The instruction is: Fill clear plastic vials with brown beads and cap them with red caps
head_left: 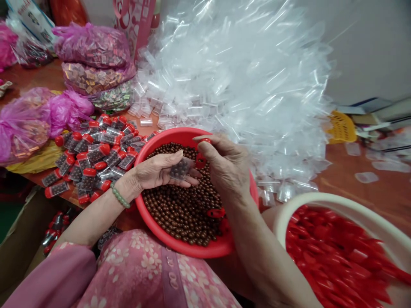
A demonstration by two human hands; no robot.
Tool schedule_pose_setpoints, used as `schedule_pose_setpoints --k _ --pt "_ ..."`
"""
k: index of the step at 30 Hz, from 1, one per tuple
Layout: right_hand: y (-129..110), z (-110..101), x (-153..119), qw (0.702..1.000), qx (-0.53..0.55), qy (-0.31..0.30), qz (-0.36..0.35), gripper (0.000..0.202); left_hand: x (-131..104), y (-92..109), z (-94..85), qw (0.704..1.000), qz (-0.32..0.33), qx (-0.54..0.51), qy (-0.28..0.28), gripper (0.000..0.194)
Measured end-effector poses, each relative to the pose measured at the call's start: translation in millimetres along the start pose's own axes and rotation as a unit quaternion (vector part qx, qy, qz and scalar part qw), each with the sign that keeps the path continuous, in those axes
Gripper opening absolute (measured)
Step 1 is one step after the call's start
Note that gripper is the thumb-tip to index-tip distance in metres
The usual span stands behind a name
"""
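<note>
My left hand (156, 172) is over a red basin (178, 246) full of shiny brown balls (173, 216). It holds a small clear plastic container (180, 168) filled with dark balls, thumb on top and fingers beneath. Just to the right, my right hand (229, 164) pinches a small red cap (206, 140) between thumb and fingertips; the fingers partly hide it. Another red piece (201, 161) shows just below those fingertips, close to the container. Lower down, a loose red cap (215, 212) lies on the balls.
Filled, red-capped containers (96, 156) lie piled left of the basin. Behind it rises a large heap of clear containers (231, 77). A cream tub (308, 199) of red caps stands at right. Pink bags (93, 47) sit at back left; an open cardboard box (19, 244) is lower left.
</note>
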State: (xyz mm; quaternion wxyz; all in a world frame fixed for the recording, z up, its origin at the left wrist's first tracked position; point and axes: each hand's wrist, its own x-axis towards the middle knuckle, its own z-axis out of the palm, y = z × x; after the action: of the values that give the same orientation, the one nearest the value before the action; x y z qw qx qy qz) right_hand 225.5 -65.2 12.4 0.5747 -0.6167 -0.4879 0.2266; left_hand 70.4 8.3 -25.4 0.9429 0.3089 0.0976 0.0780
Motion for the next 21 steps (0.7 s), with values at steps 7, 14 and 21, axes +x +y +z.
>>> schedule_pose_setpoints --k 7,14,21 --pt "5 -1 -19 0.998 0.056 -0.004 -0.005 0.010 1 -1 0.7 0.998 0.027 -0.017 0.059 0.023" --pt "21 -2 -25 0.993 0.100 0.049 -0.027 0.012 3 0 8.9 0.990 0.047 -0.018 0.135 0.017" --pt "25 0 -24 0.997 0.033 0.063 -0.002 0.010 5 -2 8.9 0.986 0.087 -0.021 0.138 0.027"
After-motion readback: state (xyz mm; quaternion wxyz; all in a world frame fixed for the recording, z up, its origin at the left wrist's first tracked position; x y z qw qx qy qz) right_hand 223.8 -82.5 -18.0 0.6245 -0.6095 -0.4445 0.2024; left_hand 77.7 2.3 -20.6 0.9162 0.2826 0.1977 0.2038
